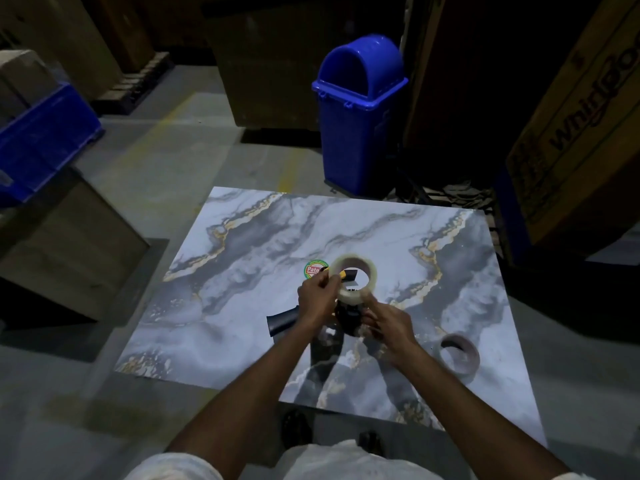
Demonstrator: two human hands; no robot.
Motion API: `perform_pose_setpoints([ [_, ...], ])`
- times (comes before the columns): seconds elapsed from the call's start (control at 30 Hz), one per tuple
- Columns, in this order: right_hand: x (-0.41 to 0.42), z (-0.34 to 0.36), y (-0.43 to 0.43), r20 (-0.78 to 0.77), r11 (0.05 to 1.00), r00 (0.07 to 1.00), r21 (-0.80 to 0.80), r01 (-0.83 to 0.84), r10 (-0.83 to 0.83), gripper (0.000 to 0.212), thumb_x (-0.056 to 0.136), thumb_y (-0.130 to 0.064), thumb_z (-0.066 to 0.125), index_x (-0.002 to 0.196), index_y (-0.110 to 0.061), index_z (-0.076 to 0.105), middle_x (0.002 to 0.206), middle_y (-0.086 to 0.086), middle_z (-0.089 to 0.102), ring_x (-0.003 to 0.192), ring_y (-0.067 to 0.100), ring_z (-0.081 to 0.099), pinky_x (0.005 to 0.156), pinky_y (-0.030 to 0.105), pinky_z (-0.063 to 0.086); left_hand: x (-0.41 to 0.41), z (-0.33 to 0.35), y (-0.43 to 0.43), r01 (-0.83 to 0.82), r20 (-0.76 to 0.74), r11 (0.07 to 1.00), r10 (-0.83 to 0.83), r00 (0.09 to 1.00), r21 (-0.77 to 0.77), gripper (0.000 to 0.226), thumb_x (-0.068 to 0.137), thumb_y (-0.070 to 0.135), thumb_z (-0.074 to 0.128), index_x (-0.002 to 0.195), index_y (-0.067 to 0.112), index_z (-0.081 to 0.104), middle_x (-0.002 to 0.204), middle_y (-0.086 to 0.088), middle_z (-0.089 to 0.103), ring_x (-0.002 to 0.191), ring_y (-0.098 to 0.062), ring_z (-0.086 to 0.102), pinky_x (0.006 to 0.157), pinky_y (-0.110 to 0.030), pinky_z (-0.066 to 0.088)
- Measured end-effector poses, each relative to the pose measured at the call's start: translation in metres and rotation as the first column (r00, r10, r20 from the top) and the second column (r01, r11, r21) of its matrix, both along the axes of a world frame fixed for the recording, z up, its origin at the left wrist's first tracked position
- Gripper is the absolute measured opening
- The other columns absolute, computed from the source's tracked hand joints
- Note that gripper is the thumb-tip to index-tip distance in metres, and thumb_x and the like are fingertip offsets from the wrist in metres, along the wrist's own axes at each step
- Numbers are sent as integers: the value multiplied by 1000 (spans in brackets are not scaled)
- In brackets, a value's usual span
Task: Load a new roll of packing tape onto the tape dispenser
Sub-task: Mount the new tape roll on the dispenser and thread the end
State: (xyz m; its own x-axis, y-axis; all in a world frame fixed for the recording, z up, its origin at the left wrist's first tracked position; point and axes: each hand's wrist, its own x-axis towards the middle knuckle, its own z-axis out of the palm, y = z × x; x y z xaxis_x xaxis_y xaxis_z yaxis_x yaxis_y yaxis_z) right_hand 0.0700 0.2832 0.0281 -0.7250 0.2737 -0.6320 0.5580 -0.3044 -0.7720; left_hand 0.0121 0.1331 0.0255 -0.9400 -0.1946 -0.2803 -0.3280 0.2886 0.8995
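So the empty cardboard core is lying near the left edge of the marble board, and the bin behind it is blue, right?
Not quite. The head view shows the empty cardboard core lying near the right edge of the marble board, not the left. The bin behind it is blue, as you said.

A marble-patterned counter (pixel 277 237) with grey and gold veins carries a round green-and-red sticker (pixel 313 268) near its middle. Beyond its far edge a blue swing-lid bin (pixel 358 109) stands on the concrete floor (pixel 173 140). A blue crate (pixel 41 140) sits on a cardboard box (pixel 69 237) at left, and a printed carton (pixel 581 133) leans at right.
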Motion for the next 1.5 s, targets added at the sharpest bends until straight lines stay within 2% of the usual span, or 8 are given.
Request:
perform_pose_setpoints([
  [0.1, -3, 2, 19, -64, 971, 996, 229, 69, -56, 69, 76, -89, 54, 80, -20, 63, 74, 0, 66, 61, 19, 57, 61, 38, 48, -14, 13, -13, 128, -8, 992, -128, 992, 21, 17, 88, 32, 65, 84, 23, 79, 74, 5, 73, 71, -12, 68, 61, -27, 54],
  [0.2, -22, 22, 40, -69, 847, 974, 510, -153, 217, 48, 93, -60, 60, 121, -22, 63, 114, 0, 69, 103, 22, 62, 90, 41, 51, -27, 25, -22, 307, 15, 949, -309, 951, 75, 15, 90, 17, 68, 88, 21, 82, 75, 13, 76, 68, 0, 67, 57, -14, 50],
  [0.5, -58, 48, 56, -67, 784, 798, 250, -568, 600, 23, 86, -17, 79, 107, -7, 77, 98, 14, 74, 92, 27, 70, 92, 42, 58, -47, 42, -22, 470, 22, 869, -479, 877, 155, 14, 90, 28, 74, 100, 20, 81, 85, -14, 78, 74, -23, 64, 67, -38, 48],
  [0.77, -38, 39, 31, -299, 704, 866, 706, -82, 401, 49, 62, -47, 90, 101, -24, 72, 92, -9, 72, 83, 10, 69, 75, 31, 60, -43, 36, -19, 236, -111, 971, -238, 965, -33, 28, 82, 38, 83, 92, 12, 78, 83, -6, 75, 71, -15, 71, 64, -37, 60],
  [1.0, -25, 5, 11, -279, 288, 672, 952, 101, 686, 59, 65, -14, 88, 120, -7, 66, 112, 9, 66, 103, 29, 57, 82, 34, 50, -32, 51, -5, -21, 282, 918, -99, 954, 396, 65, 71, 51, 89, 88, -8, 72, 82, -21, 76, 74, -34, 76, 72, -43, 65],
  [1.2, -16, -13, 11, -215, 111, 474, 965, 238, 854, 47, 71, 3, 78, 116, -3, 64, 111, 18, 64, 103, 33, 55, 87, 42, 52, -19, 39, -2, -115, 360, 889, -59, 931, 443, 37, 62, 17, 89, 85, -5, 71, 70, -19, 69, 64, -29, 70, 73, -42, 65],
  [1.4, -5, -29, 14, -296, 183, 571, 951, 249, 765, 43, 79, -25, 86, 109, -3, 65, 109, 15, 60, 101, 30, 53, 85, 39, 50, -6, 26, -4, -240, 411, 847, 27, 911, 474, 19, 80, 15, 80, 85, -1, 71, 59, -7, 69, 57, -21, 66, 51, -28, 58],
  [1.5, 9, -28, 7, -346, 457, 804, 883, 105, 484, 46, 86, -50, 74, 103, -11, 58, 96, 4, 60, 92, 24, 58, 80, 34, 47, -1, 23, -5, -263, 390, 817, 52, 920, 513, 17, 82, 15, 80, 86, 0, 72, 64, -8, 73, 55, -19, 69, 49, -25, 56],
])
